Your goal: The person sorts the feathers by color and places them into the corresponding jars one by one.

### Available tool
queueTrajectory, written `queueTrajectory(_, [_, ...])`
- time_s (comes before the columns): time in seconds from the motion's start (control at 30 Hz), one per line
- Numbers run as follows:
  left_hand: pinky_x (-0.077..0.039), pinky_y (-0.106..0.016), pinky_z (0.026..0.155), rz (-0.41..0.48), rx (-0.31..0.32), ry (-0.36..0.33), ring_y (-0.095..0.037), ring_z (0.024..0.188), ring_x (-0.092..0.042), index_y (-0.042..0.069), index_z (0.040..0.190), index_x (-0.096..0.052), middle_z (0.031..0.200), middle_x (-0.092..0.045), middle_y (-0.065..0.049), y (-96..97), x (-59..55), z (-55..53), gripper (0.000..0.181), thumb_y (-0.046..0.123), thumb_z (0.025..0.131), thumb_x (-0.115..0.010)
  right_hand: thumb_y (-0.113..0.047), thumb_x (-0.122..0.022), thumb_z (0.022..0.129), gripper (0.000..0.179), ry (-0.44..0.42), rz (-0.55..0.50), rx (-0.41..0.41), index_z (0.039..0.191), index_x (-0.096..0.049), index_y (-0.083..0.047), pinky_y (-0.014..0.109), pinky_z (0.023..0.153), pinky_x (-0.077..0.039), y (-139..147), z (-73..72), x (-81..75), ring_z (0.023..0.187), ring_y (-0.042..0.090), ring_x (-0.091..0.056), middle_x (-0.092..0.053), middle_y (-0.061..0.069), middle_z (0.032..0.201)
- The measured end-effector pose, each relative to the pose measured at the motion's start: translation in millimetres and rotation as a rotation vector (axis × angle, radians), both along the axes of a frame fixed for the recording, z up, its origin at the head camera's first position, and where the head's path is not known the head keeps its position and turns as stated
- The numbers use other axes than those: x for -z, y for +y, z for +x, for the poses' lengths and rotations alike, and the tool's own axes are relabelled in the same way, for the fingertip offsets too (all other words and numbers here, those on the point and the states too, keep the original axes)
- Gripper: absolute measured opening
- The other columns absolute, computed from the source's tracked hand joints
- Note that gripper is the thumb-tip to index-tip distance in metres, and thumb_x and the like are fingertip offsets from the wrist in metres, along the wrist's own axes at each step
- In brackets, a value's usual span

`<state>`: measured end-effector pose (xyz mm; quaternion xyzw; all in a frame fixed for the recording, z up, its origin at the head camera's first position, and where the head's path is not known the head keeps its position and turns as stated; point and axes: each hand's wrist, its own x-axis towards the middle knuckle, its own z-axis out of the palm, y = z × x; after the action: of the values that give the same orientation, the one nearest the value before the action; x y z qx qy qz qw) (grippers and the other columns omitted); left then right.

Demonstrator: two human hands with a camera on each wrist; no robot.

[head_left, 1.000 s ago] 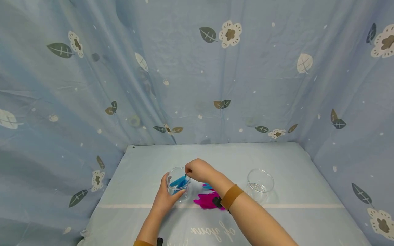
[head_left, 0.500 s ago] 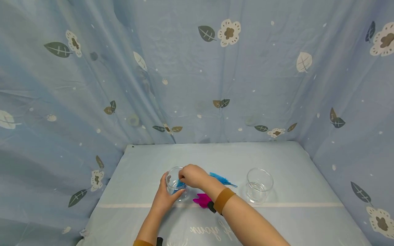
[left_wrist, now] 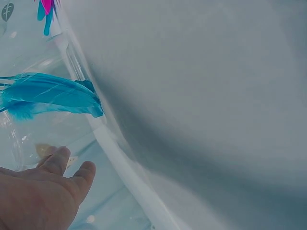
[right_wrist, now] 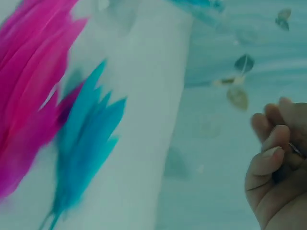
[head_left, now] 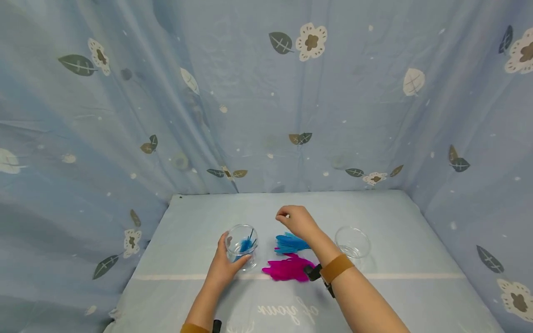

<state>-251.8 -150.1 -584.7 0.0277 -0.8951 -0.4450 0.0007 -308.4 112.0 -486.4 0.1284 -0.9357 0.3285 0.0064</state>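
Note:
My left hand [head_left: 225, 269] holds a clear glass cup [head_left: 241, 230] at the left of the table, thumb and fingers around its side. Blue feathers [head_left: 245, 245] stand inside it, quills up; the left wrist view shows their broad blue vanes [left_wrist: 53, 93] through the glass. Up and to the right, my right hand [head_left: 298, 222] hovers over the table with loosely curled fingers and nothing visible between them. Just below that hand lies a bunch of blue feathers [head_left: 288, 242]. A pile of magenta feathers [head_left: 285, 268] lies nearer me, partly behind the wrist camera.
A second clear glass cup [head_left: 352, 236] stands to the right, beyond my right forearm. Pale cloth with mirrored lettering covers the table [head_left: 200, 208]. A patterned blue curtain [head_left: 250, 92] hangs behind and on both sides.
My right hand has come out of the left cup and moved right, above the blue feathers. The blue feathers in the cup now show quills at the rim. The left hand has stayed.

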Motion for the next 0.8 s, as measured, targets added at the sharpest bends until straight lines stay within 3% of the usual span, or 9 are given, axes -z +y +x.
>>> queueTrajectory(0.1, [-0.033,-0.065,0.11,0.006,0.006,-0.001,-0.043,0.142,-0.037,0.027,0.157,-0.011,0.16,-0.033,-0.011,0.4,-0.5,-0.5,0.116,0.07,0.07,-0.075,-0.026,-0.064,0.097,0.014,-0.061,0.02,0.053,0.103,-0.073,-0.017,0.038,0.085,-0.056,23,2.6,16.6,0.094,0.018,-0.063,-0.071,-0.002,0.102])
queueTrajectory(0.37, [-0.033,-0.066,0.11,-0.002,0.0,-0.01,-0.044,0.142,-0.037,0.027,0.157,-0.012,0.16,-0.033,-0.012,0.4,-1.4,0.6,0.116,0.071,0.069,-0.075,-0.015,-0.068,0.093,0.014,-0.148,0.243,0.071,0.104,-0.071,-0.006,0.04,0.087,-0.056,48,16.3,64.5,0.09,0.022,-0.062,-0.069,0.007,0.096])
queueTrajectory(0.53, [-0.034,-0.066,0.109,-0.007,-0.002,-0.01,-0.044,0.142,-0.037,0.027,0.157,-0.012,0.159,-0.033,-0.013,0.2,-2.1,0.9,0.117,0.071,0.069,-0.075,-0.012,-0.07,0.09,0.02,-0.141,0.343,0.091,0.109,-0.069,-0.005,0.044,0.092,-0.055,52,25.5,80.8,0.097,0.026,-0.064,-0.067,0.009,0.097])
queueTrajectory(0.8, [-0.034,-0.066,0.109,-0.005,0.004,0.0,-0.044,0.141,-0.038,0.026,0.157,-0.013,0.159,-0.034,-0.012,-0.4,-3.4,0.8,0.117,0.071,0.069,-0.075,-0.009,-0.069,0.09,0.006,-0.032,0.419,0.079,0.094,-0.067,-0.008,0.039,0.079,-0.057,52,27.7,92.5,0.079,0.021,-0.06,-0.061,0.005,0.081])
